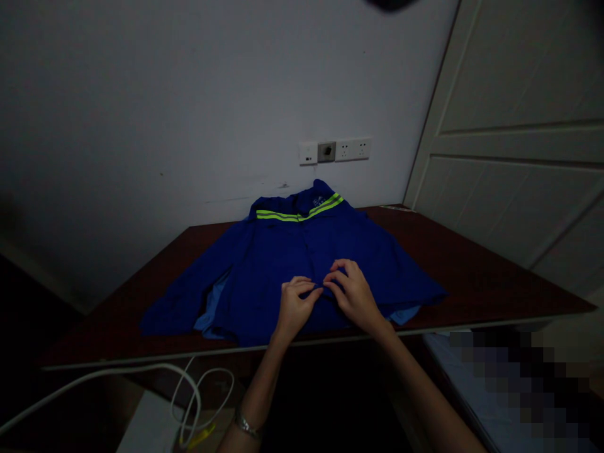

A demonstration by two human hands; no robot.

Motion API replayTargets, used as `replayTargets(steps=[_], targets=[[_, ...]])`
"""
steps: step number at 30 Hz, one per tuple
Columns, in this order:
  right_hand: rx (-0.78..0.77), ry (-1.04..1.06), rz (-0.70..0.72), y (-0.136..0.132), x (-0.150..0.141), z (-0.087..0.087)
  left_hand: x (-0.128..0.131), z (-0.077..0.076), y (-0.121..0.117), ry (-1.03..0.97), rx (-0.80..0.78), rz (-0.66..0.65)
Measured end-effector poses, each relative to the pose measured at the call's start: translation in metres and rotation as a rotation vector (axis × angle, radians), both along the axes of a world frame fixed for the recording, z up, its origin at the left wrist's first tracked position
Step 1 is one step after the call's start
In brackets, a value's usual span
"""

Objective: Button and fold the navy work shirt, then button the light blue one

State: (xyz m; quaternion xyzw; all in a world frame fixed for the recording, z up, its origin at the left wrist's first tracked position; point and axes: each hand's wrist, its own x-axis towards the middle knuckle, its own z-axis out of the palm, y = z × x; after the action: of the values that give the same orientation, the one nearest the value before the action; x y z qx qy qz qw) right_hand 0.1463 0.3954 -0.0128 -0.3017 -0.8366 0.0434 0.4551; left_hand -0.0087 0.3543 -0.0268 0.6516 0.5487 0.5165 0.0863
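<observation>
A dark blue jacket [278,251] with a yellow-green stripe across the chest lies spread on a dark red-brown table [453,258], collar toward the wall. Lighter blue cloth shows at its lower edges. My left hand [295,305] pinches the jacket's front edge near the middle, low on the opening. Close beside it, my right hand [352,292] also has thumb and fingers closed on the front edge. The fingertips of both hands almost meet. Whatever small part lies between them is too dark to make out.
Wall sockets [335,151] sit above the table's back edge. A panelled white door [514,151] stands at the right. White cables [193,390] hang below the table's front edge at the left, near a pale flat box [153,425].
</observation>
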Motion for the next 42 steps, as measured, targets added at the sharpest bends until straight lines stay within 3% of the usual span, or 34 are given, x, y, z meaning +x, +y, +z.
replayTargets(steps=[7,15,24,34,42], targets=[[0.198,0.036,-0.054,-0.005,-0.005,-0.013,0.003,-0.005,0.0,-0.137,-0.026,0.048],[0.303,0.003,-0.008,-0.003,-0.001,-0.02,0.0,-0.001,0.0,-0.312,-0.039,-0.015],[0.058,0.325,0.055,-0.007,0.002,-0.017,-0.001,0.01,-0.004,-0.188,0.068,-0.091],[-0.078,0.174,0.235,0.001,-0.001,-0.009,-0.005,0.005,-0.005,-0.115,0.037,-0.133],[-0.07,0.178,0.271,-0.001,-0.004,-0.007,-0.006,0.004,-0.005,-0.197,-0.052,-0.133]])
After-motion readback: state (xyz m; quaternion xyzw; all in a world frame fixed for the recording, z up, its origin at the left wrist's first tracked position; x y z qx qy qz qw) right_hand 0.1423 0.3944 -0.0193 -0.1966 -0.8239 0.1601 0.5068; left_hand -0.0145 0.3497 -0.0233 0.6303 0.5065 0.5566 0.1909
